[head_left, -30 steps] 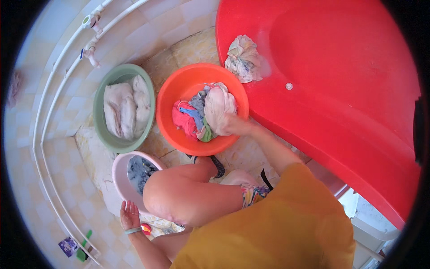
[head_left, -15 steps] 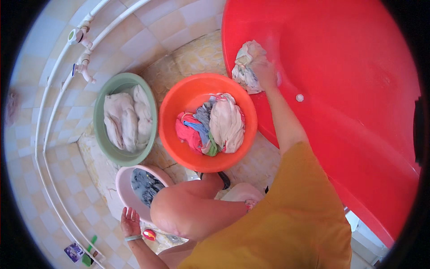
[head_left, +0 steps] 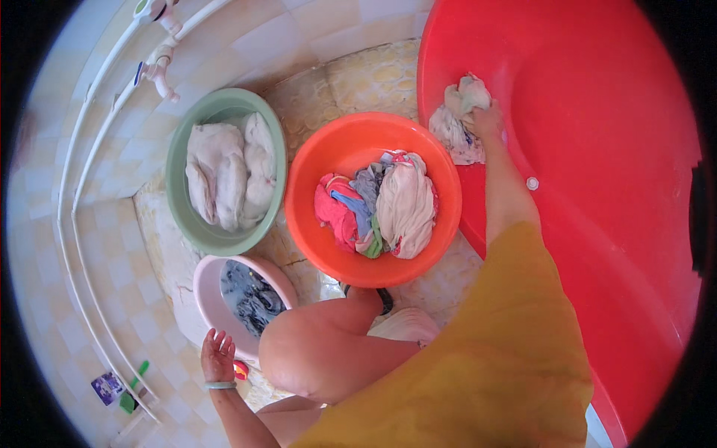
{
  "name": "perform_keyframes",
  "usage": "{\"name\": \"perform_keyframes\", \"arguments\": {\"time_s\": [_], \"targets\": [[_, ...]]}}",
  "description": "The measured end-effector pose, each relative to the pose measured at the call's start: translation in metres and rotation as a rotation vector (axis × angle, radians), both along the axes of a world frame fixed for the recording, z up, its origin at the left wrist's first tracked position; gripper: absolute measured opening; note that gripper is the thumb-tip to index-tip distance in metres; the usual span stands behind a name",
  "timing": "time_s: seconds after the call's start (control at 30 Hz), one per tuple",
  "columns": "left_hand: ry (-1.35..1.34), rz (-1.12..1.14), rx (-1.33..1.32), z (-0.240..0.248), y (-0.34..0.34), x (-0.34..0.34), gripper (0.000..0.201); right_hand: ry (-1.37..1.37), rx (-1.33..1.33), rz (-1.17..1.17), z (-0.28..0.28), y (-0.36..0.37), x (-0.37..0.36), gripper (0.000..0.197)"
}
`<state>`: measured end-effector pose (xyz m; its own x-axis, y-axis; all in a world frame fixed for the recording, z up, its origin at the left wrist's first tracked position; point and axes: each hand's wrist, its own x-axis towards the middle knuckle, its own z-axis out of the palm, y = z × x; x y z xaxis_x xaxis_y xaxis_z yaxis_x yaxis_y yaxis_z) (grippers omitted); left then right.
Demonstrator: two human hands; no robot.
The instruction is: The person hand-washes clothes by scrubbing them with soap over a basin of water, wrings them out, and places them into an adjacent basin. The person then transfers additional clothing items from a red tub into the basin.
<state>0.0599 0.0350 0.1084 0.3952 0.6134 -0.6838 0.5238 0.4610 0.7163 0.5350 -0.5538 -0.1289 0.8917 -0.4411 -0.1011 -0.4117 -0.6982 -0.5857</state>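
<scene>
My right hand (head_left: pixel 489 121) reaches out to the far right, its fingers closed on a bunched pale patterned cloth (head_left: pixel 454 134). The wet-looking cloth lies at the left edge of a large, smooth red surface (head_left: pixel 582 246). My left hand (head_left: pixel 219 358) is held palm up beside my knee with its fingers apart, holding nothing. It is nearest to a pink basin (head_left: pixel 208 287) with dark clothes (head_left: pixel 254 299) in cloudy water. Between the hands stands an orange basin (head_left: pixel 314 254) with pink, blue, grey, green and pale garments (head_left: pixel 405 205) in it.
A green basin (head_left: pixel 177 187) holds white clothes (head_left: pixel 216 172) in water. Water pipes with a tap (head_left: pixel 158 77) run along the tiled wall on the left. A green brush (head_left: pixel 128 402) and a purple packet (head_left: pixel 107 387) lie at lower left. A red-and-yellow object (head_left: pixel 240 369) sits by my left wrist.
The view has shifted, so the basins sit further right in the picture. The cloth under my right hand is bunched differently. My left hand stays open beside my knee.
</scene>
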Motion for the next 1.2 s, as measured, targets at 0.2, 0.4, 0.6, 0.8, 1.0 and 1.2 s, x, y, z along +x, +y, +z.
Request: {"name": "perform_keyframes", "arguments": {"time_s": [0.2, 0.4, 0.6, 0.8, 1.0, 1.2], "targets": [[-0.013, 0.075, -0.054, -0.005, 0.004, -0.015, 0.037, -0.405, 0.646, -0.132, 0.073, 0.003, -0.051, 0.028], [-0.009, 0.081, -0.039, -0.011, 0.001, -0.012, 0.041, -0.566, 1.065, 0.013, 0.181, 0.063, -0.119, 0.023], [-0.061, 0.051, -0.075, -0.025, 0.002, -0.016, 0.042, -0.264, 1.056, 0.365, 0.1, 0.123, -0.127, 0.032], [0.013, 0.072, -0.038, -0.026, 0.01, -0.028, 0.042, -0.24, 0.372, 0.231, 0.04, 0.095, -0.127, 0.046], [0.062, 0.128, -0.058, -0.033, 0.013, -0.027, 0.041, 0.09, 0.011, 0.014, -0.033, 0.021, -0.083, 0.093], [0.132, 0.053, -0.015, -0.021, -0.001, -0.007, 0.04, 0.277, -0.032, 0.047, -0.021, 0.052, -0.049, 0.118]]}}
